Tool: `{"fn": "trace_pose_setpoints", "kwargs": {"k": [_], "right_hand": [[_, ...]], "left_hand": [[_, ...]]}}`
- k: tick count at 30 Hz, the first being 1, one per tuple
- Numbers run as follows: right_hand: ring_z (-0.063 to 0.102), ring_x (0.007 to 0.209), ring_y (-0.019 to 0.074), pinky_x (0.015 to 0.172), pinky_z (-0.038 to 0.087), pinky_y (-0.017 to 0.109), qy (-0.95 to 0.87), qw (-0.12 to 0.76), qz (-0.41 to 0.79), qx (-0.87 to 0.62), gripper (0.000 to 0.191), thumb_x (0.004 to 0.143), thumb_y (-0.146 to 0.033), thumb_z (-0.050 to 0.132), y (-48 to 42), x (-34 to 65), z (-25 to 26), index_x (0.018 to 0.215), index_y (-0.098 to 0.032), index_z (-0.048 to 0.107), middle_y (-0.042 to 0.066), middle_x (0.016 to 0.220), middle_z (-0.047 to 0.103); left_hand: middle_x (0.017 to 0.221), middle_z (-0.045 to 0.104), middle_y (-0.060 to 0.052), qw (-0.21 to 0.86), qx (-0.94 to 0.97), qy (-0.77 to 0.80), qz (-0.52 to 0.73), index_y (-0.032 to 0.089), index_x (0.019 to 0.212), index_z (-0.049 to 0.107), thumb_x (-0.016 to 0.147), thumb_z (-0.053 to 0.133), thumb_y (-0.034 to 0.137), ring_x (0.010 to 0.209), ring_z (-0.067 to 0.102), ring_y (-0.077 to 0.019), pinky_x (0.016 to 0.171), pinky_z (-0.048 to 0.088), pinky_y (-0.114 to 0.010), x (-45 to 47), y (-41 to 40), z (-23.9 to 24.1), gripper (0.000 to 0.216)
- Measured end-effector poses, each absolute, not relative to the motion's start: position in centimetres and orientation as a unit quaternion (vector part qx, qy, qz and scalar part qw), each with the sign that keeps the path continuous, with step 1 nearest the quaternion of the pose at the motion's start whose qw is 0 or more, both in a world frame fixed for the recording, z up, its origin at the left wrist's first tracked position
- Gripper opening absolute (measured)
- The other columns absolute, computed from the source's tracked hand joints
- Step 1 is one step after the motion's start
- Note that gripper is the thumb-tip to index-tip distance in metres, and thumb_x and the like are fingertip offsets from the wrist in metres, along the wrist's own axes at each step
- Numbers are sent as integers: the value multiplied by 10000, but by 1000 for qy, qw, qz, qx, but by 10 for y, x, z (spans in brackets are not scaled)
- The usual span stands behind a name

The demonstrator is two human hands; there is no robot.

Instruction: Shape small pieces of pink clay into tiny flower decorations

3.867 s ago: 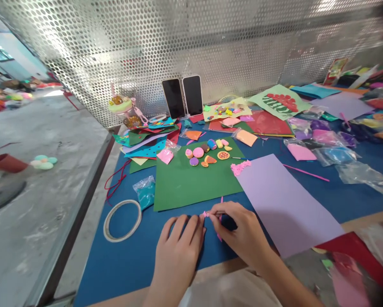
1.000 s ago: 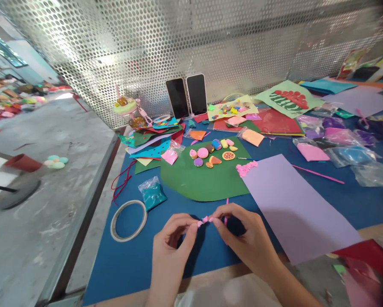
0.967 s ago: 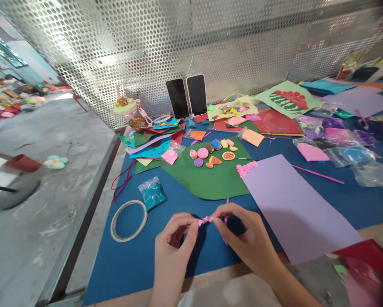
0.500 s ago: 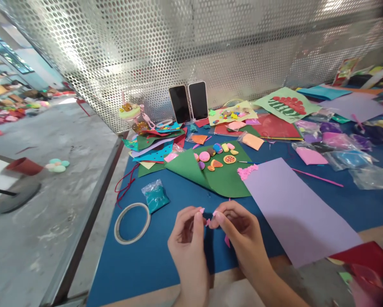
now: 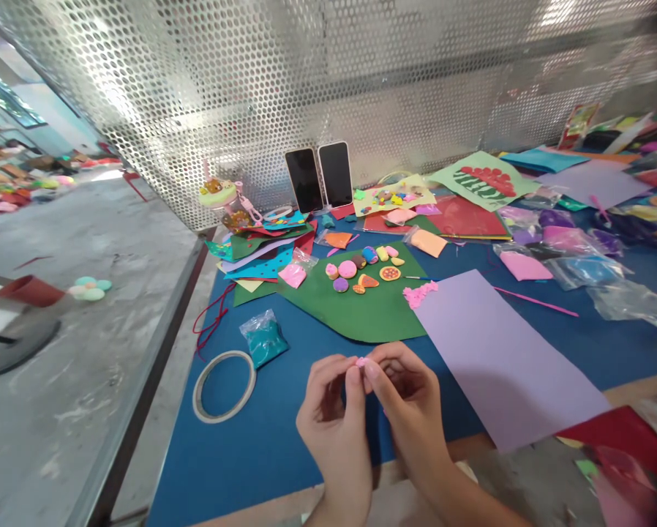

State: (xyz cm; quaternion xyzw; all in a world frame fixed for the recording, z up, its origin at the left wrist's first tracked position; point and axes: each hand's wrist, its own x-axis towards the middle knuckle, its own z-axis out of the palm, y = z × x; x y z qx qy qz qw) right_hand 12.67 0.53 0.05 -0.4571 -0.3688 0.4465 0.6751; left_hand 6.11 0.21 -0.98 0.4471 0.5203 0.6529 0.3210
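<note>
My left hand (image 5: 333,410) and my right hand (image 5: 408,399) meet above the front of the blue table. A small bit of pink modelling clay (image 5: 361,361) is pinched between both sets of fingertips. To the right lies a lilac sheet of paper (image 5: 504,359), with crumbly pink clay (image 5: 421,293) stuck on its upper left corner. Beyond my hands, a green sheet (image 5: 372,318) carries several small clay pieces, among them a pizza-like disc (image 5: 390,273) and a pink ball (image 5: 347,269).
A tape roll (image 5: 224,416) and a bag of teal clay (image 5: 267,343) lie at left. Two phones (image 5: 336,176) lean on the perforated metal panel (image 5: 405,88). Stacked coloured paper (image 5: 268,258) and a lidded cup (image 5: 222,197) stand behind; bagged clay (image 5: 523,265) spreads at right.
My fingertips have come together, and the pink clay bits that were apart now sit in one pinch. The green sheet's folded left part has flattened out. The view has shifted slightly.
</note>
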Motion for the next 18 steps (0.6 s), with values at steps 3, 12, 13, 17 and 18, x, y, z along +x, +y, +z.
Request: {"fn": "trace_pose_setpoints", "kwargs": {"k": [3,12,13,17,18], "right_hand": [[592,562,72,550,478,129,-379,674,436,-461,90,783,-174,642,6,127,-1,703,-212,623,-43,618,641],[593,560,72,545,476,125,-405,677,397,-468,102,775,-140,633,3,128,-2,714,-222,626,-48,630,645],[595,559,71,546,477,124,-409,677,395,-467,101,772,-137,634,3,128,-2,718,-223,629,-47,633,648],[611,566,73,558,486,123,-420,677,388,-463,106,758,-122,637,1,129,-2,741,-226,645,-44,642,663],[615,567,74,559,487,123,-422,678,387,-461,110,754,-117,638,1,130,-2,745,-226,648,-42,641,666]], "left_hand": [[747,607,30,305,466,522,646,230,748,662,799,639,201,710,565,-80,640,480,-137,61,1,-9,63],[759,607,35,289,488,510,647,242,773,663,789,642,174,724,571,-75,652,478,-126,60,-1,-11,73],[756,606,33,288,487,509,648,240,771,663,788,642,171,721,570,-76,648,478,-128,60,-1,-10,74],[741,599,22,285,484,507,654,229,758,663,782,644,171,708,568,-87,630,481,-142,59,0,-10,66],[737,598,20,284,483,506,655,226,756,664,781,644,171,703,567,-90,623,481,-146,60,0,-9,63]]}}
